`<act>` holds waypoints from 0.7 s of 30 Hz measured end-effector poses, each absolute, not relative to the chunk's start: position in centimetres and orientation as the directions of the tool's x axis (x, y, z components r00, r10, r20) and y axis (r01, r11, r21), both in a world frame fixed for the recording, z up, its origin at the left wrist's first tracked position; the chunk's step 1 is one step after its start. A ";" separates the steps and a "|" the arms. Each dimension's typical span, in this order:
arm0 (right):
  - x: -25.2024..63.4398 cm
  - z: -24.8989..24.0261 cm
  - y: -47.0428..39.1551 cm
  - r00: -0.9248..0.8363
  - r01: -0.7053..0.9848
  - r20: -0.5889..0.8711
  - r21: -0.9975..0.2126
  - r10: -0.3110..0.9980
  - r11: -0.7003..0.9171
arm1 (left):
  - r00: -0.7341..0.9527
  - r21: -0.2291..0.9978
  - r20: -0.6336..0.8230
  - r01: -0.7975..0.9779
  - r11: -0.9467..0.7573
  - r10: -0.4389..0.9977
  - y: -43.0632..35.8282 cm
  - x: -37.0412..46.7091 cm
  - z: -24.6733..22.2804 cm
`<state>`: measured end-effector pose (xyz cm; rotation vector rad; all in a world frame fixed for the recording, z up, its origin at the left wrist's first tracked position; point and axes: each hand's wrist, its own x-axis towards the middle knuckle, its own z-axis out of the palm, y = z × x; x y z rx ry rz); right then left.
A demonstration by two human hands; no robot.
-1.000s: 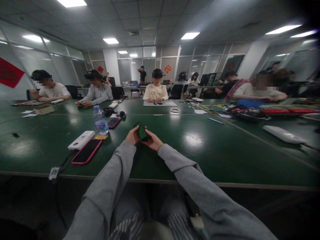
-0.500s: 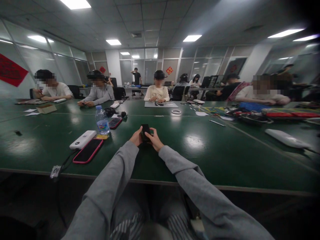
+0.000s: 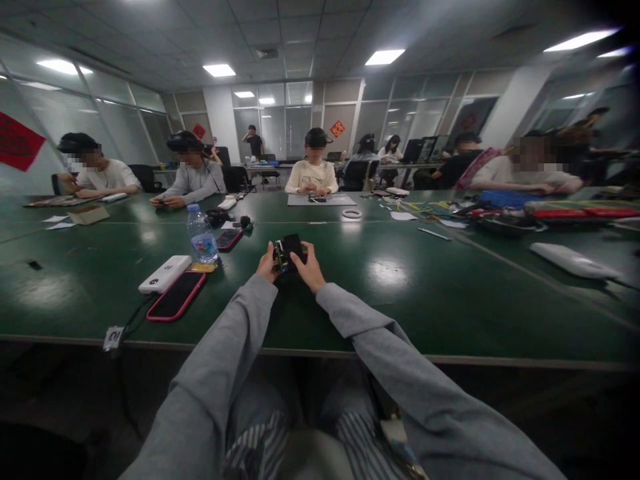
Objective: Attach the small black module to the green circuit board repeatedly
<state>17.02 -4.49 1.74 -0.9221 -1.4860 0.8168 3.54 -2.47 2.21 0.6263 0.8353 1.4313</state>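
Note:
In the head view, my left hand (image 3: 267, 265) grips a small circuit board (image 3: 281, 257) by its left side, with light and metallic parts showing on it. My right hand (image 3: 311, 268) is closed on a black rectangular cover (image 3: 293, 245), its thumb across the front. Board and cover are side by side above the green table; whether they still touch I cannot tell. To the left of my hands lie a phone with a pink edge (image 3: 177, 297), a white power bank (image 3: 165, 274) and a water bottle (image 3: 202, 235).
A second phone (image 3: 229, 239) lies behind the bottle. Further off are a white ring-shaped roll (image 3: 351, 213), a pen (image 3: 434, 234) and tangled cables (image 3: 435, 215). Another white device (image 3: 571, 260) rests at the right. Several people sit across the green table (image 3: 400, 320).
The black cover has shifted right relative to my left hand, and the circuit board now shows beside it. My hands have risen slightly in view; the whole scene has shifted up a little.

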 end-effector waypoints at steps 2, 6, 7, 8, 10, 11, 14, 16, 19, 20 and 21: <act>17.4 2.1 -4.4 0.031 0.136 0.482 -0.870 0.875 0.475 | -0.036 0.781 -0.120 -0.620 0.072 0.992 -2.4 3.3 2.3; 18.1 2.3 -3.9 0.153 0.295 0.558 -0.813 0.815 0.501 | 0.054 0.741 -0.098 -0.662 0.109 0.994 -2.6 3.1 2.4; 18.3 2.2 -3.8 0.168 0.343 0.570 -0.799 0.804 0.494 | 0.074 0.736 -0.092 -0.666 0.118 0.993 -2.6 3.1 2.4; 18.4 2.1 -3.7 0.174 0.387 0.577 -0.785 0.798 0.483 | 0.091 0.731 -0.087 -0.671 0.126 0.992 -2.6 3.0 2.4; 18.5 1.9 -3.6 0.163 0.457 0.581 -0.761 0.798 0.460 | 0.121 0.718 -0.080 -0.682 0.141 0.989 -2.6 3.0 2.4; 18.6 1.8 -3.6 0.149 0.488 0.580 -0.748 0.801 0.451 | 0.135 0.711 -0.079 -0.687 0.151 0.988 -2.6 3.0 2.4; 18.7 1.6 -3.7 0.099 0.576 0.577 -0.698 0.810 0.427 | 0.173 0.695 -0.066 -0.699 0.169 0.983 -2.5 2.9 2.3; 18.8 1.4 -3.7 0.063 0.632 0.583 -0.651 0.810 0.420 | 0.189 0.682 -0.041 -0.713 0.166 0.981 -2.6 2.9 2.3; 18.9 1.2 -3.5 0.017 0.700 0.592 -0.583 0.806 0.413 | 0.195 0.658 -0.018 -0.736 0.158 0.981 -2.7 2.9 2.3; 18.9 1.0 -3.4 0.005 0.719 0.590 -0.564 0.808 0.407 | 0.190 0.651 -0.019 -0.743 0.156 0.982 -2.8 2.9 2.4; 19.0 0.9 -3.3 -0.007 0.735 0.585 -0.547 0.811 0.400 | 0.182 0.643 -0.020 -0.750 0.152 0.983 -2.9 2.9 2.5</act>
